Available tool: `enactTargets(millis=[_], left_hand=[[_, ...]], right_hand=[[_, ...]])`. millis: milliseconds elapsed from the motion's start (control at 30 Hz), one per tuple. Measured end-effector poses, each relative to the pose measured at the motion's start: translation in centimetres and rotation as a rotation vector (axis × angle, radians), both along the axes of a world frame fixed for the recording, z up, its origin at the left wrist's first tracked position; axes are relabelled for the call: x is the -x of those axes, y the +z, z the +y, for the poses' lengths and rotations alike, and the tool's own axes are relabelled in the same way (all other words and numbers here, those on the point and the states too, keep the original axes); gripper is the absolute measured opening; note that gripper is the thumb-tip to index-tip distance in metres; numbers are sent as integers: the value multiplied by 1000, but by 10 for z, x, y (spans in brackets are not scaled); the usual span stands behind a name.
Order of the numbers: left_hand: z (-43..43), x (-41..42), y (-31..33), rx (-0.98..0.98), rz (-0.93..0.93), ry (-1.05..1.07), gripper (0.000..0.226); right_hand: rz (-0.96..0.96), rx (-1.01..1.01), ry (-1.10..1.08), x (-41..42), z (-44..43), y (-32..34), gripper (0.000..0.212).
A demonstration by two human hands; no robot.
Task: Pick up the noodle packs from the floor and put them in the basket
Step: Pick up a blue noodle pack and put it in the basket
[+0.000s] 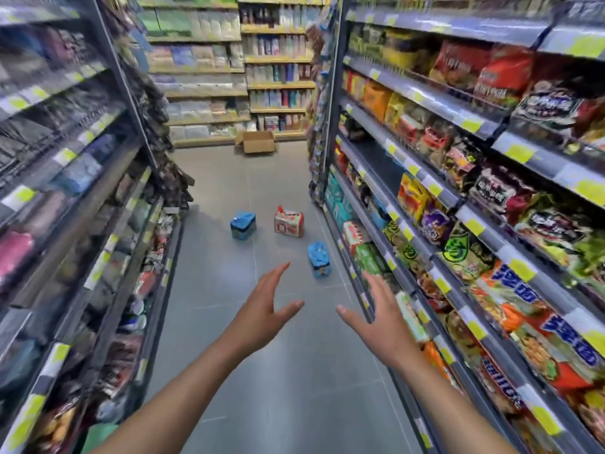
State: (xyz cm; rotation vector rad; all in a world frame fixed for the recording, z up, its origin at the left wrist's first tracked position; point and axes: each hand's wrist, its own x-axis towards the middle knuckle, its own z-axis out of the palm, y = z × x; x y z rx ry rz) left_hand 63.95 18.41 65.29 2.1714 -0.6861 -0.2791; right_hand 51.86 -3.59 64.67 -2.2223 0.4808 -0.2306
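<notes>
Grey floor [262, 355], three noodle packs lying loose in the aisle.
Both arms are reaching out: left hand [262, 309] and right hand [376, 319] spread open, holding nothing. Nearest blue pack [319, 259] is sitting at one o'clock beside the right-hand shelves [458, 198]; second blue pack [243, 225] and red-and-white pack [289, 222] at twelve, farther off.

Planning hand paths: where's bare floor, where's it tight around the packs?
Bare floor below both hands, and mid-aisle up to the cardboard box. Tight: nearest blue pack sits close to the right shelf base; far blue pack and red-white pack cluster.
</notes>
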Motion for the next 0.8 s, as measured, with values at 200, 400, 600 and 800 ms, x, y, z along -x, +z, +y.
enactTargets(millis=[200, 400, 600, 800], left_hand=[[-52, -83, 0, 13, 23, 88, 79], [-78, -173, -4, 27, 32, 159, 76], [-101, -291, -25, 27, 62, 160, 76], [-126, -418, -35, 4, 116, 78, 76]], right_hand=[[-2, -47, 66, -98, -52, 1, 87], [10, -94, 96, -189, -85, -6, 88], [29, -131, 81, -301, -116, -27, 85], [81, -146, -5, -421, -133, -41, 90]])
